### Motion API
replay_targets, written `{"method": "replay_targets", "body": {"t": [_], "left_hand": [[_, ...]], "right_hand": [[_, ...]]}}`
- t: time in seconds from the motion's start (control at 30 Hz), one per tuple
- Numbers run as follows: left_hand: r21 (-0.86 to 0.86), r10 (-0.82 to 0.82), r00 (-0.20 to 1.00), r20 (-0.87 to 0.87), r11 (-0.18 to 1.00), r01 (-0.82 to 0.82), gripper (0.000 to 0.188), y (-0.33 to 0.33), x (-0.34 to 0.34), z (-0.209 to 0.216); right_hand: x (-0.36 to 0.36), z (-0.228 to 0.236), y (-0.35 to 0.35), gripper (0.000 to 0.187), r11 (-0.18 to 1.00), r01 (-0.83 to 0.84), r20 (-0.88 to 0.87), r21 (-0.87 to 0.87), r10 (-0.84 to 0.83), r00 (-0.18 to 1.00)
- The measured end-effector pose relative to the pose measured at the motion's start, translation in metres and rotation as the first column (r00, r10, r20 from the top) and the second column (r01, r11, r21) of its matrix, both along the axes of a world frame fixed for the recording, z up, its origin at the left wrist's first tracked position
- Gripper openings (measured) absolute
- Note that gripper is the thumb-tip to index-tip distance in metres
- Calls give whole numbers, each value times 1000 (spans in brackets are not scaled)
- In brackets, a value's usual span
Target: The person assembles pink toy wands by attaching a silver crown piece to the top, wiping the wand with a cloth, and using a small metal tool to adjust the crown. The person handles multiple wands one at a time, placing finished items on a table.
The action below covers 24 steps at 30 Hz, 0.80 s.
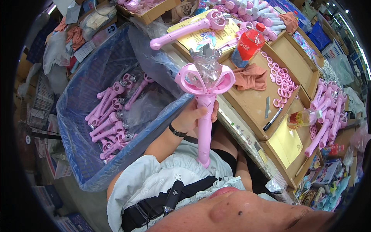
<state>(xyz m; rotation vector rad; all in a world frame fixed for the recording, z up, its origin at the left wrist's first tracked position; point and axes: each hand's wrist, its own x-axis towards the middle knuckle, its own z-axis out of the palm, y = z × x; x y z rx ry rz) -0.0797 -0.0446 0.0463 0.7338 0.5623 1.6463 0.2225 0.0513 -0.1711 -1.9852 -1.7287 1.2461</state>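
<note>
My left hand [190, 116] is closed round the handle of a pink toy wand [204, 135], held upright in front of my body. The wand's head has pink loops round a clear, faceted, crown-like top [206, 71]. To the left stands a blue plastic-lined basket [79, 166] with several similar pink wands [108, 125] lying in it. Beyond the held wand, another pink wand [179, 34] lies over a yellow printed sheet [228, 33] on the table. My right hand is not visible; a bare limb at the lower right runs down beside the table edge.
Cardboard trays [251, 100] on the table hold pink rings [282, 83], a marker [272, 119], a thin blade [267, 107] and an orange cloth [251, 77]. A red-capped bottle [247, 46] and a yellowish drink bottle [303, 118] stand or lie nearby. More pink wands [328, 112] are piled right.
</note>
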Motion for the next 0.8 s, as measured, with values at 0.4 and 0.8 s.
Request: {"method": "replay_targets", "body": {"t": [0.4, 0.8], "left_hand": [[7, 65, 997, -38, 998, -65, 82, 8, -12, 16], [-54, -13, 946, -324, 999, -4, 69, -19, 12, 1]], "right_hand": [[-43, 184, -53, 33, 683, -648, -462, 337, 720, 518], [-163, 265, -20, 54, 916, -118, -918, 383, 392, 62]]}}
